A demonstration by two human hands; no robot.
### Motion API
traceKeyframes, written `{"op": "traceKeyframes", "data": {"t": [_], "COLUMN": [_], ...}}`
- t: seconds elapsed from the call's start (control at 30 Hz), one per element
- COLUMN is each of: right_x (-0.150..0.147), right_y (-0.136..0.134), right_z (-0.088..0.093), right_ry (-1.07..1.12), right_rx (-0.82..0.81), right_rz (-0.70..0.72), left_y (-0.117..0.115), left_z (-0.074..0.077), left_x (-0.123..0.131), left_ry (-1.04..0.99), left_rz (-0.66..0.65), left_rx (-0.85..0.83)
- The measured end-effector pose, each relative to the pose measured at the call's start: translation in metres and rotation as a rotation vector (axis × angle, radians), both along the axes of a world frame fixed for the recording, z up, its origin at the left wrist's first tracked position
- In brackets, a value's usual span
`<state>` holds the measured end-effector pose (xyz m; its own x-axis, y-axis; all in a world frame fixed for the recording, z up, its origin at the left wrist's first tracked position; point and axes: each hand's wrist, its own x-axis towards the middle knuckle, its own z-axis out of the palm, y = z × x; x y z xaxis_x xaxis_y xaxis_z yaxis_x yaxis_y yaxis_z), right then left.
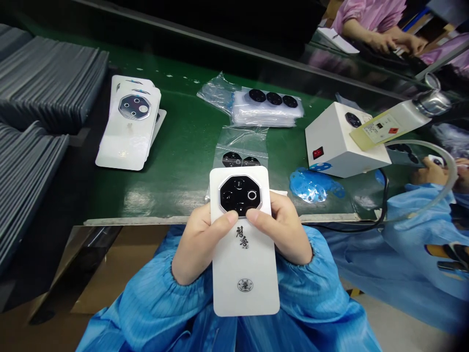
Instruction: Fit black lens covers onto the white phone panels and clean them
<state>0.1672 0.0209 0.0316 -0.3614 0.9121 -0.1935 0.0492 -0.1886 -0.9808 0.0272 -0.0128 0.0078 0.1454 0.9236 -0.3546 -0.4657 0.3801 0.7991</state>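
Note:
Both my hands hold a white phone back cover (245, 264) upright over my lap, in front of the green bench. My left hand (200, 242) grips its left edge, thumb lying just under the black octagonal camera plate (240, 195). My right hand (287, 232) grips the right edge, thumb pressing the lower rim of that plate. The cover bears black characters and a round emblem.
A stack of white back covers (128, 129) lies at the left of the green bench (183, 146). Clear bags of black lens plates (269, 105) lie behind, blue film pieces (311, 186) and a white box with a red switch (339, 142) at the right. A co-worker's sleeve (421, 220) is at the right.

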Motion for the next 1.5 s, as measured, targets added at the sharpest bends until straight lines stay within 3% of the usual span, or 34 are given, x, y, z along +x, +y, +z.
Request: {"op": "traceKeyframes", "data": {"t": [0.33, 0.53, 0.73, 1.03, 1.13, 1.27, 1.37, 1.5], "right_x": [0.000, 0.003, 0.010, -0.002, -0.003, -0.003, 0.003, 0.015], "right_y": [0.000, 0.005, 0.016, 0.020, 0.023, 0.035, 0.055, 0.076], "right_z": [0.001, -0.008, -0.016, -0.024, -0.025, -0.031, -0.037, -0.045], "right_ry": [-0.057, -0.024, 0.003, 0.011, 0.022, 0.016, -0.024, -0.135], "right_rx": [0.118, 0.152, 0.245, 0.334, 0.296, 0.236, 0.246, 0.312], "right_rz": [0.017, 0.073, 0.141, 0.298, 0.261, 0.103, -0.026, -0.139], "left_y": [-0.004, 0.002, 0.012, 0.026, 0.030, 0.032, 0.050, 0.118], "left_z": [-0.006, -0.012, -0.007, 0.000, 0.002, 0.006, 0.012, 0.016], "left_x": [-0.006, -0.007, -0.015, -0.017, -0.017, -0.019, -0.030, -0.064], "left_ry": [0.157, 0.283, 0.453, 0.556, 0.567, 0.532, 0.508, 0.665], "left_rz": [-0.049, -0.080, -0.196, -0.234, -0.224, -0.186, -0.185, 0.037], "left_rx": [0.111, 0.161, 0.297, 0.470, 0.450, 0.403, 0.367, 0.329]}}
